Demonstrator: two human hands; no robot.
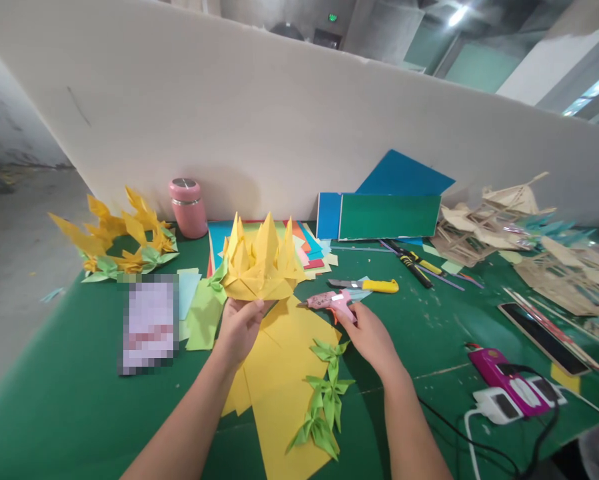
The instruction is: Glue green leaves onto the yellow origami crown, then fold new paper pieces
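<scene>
My left hand (240,327) is closed on the underside of a yellow folded-paper flower with pointed petals (262,261), held up above the table. My right hand (366,333) grips the handle of a pink glue gun (329,301), whose nozzle points left toward the flower. Under both hands lie yellow paper sheets (284,373), with several green folded-paper leaves (326,397) on their right side.
A finished yellow and green paper flower (122,237) and a pink cup (188,207) stand at the back left. Coloured paper (386,213), a yellow utility knife (374,286), wooden model parts (509,220), a phone (542,337), a power strip (509,400) and a blurred card (149,325) lie on the green table (69,400).
</scene>
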